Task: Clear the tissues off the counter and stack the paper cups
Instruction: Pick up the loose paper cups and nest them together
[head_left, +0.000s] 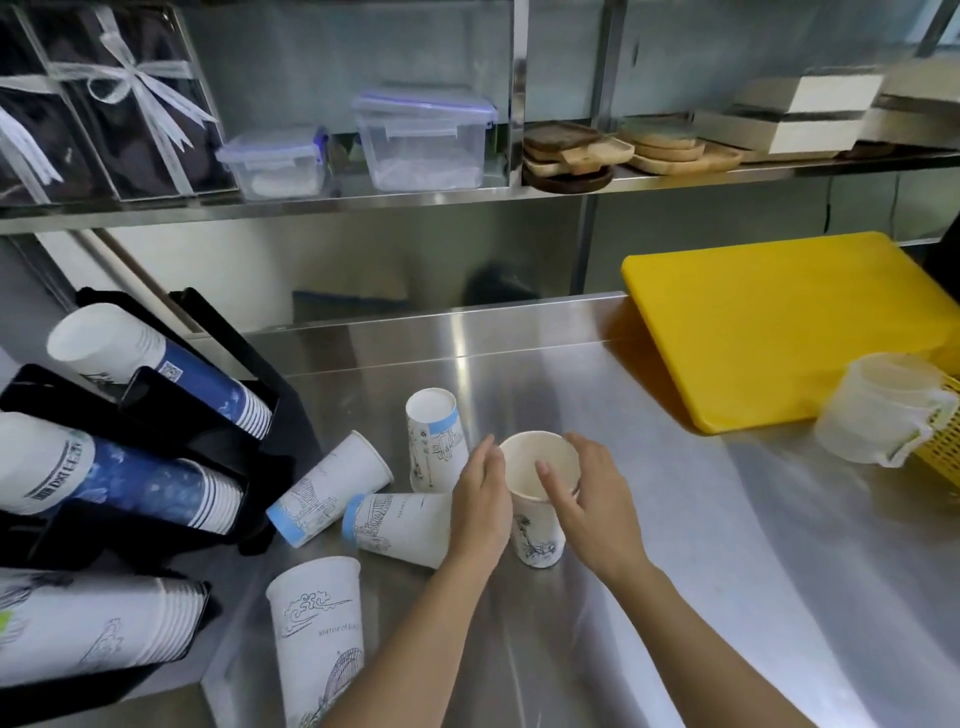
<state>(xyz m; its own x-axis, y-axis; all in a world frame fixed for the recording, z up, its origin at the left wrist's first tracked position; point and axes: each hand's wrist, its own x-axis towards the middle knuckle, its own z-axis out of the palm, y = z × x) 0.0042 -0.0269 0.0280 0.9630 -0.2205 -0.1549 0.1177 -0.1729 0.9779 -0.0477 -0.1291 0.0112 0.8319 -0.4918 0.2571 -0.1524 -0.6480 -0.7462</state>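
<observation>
Both hands close around an upright paper cup (537, 499) near the middle of the steel bench (727, 545): the left hand (480, 512) lies flat against its side, fingers extended, while the right hand (592, 506) curls over the rim with a finger dipping inside. Just left of that cup, three cups lie tipped (332, 488) on their sides, touching one another. Another cup stands upright (317, 639) near the front edge. At the left edge, a black rack (218, 332) holds sleeves of stacked cups. A yellow cutting board (769, 322) rests toward the back right corner.
</observation>
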